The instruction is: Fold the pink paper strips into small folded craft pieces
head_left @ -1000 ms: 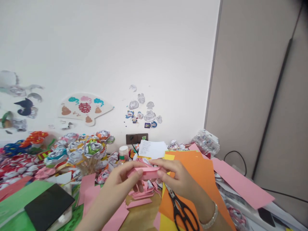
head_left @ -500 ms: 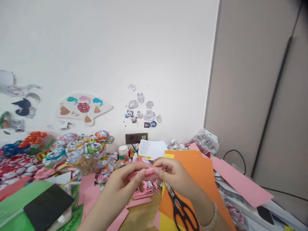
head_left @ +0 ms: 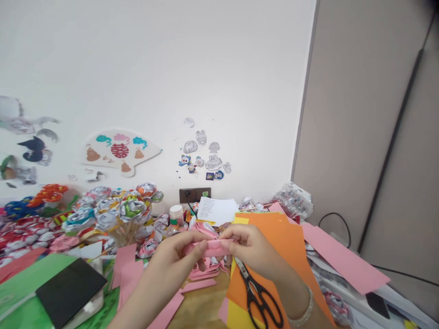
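Between both hands, above the middle of the table, is a narrow piece of pink paper [head_left: 216, 248], curled or folded lengthwise. My left hand [head_left: 181, 256] pinches its left end between thumb and fingers. On the right end, my right hand [head_left: 245, 244] grips it the same way. Pink paper strips [head_left: 202, 273] lie in a pile just below and behind the fingers. Black-handled scissors [head_left: 255, 292] rest on orange paper [head_left: 274, 237] under my right wrist, blades pointing toward the hands. Part of the pink paper is hidden by my fingers.
Bunched paper flowers [head_left: 132, 211] crowd the left back. A small white-capped bottle [head_left: 176, 214] and a written sheet [head_left: 216, 211] stand near the wall. A black flat object [head_left: 71, 291] lies on green paper at left. Pink sheets [head_left: 346, 258] and a clear plastic pack [head_left: 293, 201] are at right.
The pink paper has turned slightly between my fingers, and more of its front face shows. Both hands keep their hold in nearly the same place.
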{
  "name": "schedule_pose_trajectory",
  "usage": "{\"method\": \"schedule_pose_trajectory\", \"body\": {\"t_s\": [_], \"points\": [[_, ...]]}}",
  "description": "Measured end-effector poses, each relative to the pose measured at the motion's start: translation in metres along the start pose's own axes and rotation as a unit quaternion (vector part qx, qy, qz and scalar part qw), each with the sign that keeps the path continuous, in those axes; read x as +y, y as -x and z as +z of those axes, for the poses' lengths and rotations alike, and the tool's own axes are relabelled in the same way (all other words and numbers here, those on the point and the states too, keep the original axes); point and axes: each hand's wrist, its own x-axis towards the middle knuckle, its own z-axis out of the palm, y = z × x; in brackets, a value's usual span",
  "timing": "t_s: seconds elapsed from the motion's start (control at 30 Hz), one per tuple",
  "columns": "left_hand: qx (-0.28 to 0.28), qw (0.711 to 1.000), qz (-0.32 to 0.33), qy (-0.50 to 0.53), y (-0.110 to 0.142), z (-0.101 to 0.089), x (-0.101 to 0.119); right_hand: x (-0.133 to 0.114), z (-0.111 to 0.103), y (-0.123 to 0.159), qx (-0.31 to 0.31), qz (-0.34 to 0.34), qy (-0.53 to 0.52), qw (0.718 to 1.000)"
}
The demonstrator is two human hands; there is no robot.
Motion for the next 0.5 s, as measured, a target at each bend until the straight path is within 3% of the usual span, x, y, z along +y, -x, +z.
{"method": "schedule_pose_trajectory", "body": {"t_s": [0.2, 0.5], "points": [[-0.019, 0.999, -0.007, 0.039, 0.0019, -0.0012, 0.0009, -0.0072, -0.0017, 0.0014, 0.007, -0.001, 0.011, 1.0], [-0.063, 0.992, -0.015, 0.105, 0.0, -0.0048, -0.0087, -0.0026, -0.0057, 0.0022, -0.036, 0.018, -0.044, 0.998]]}}
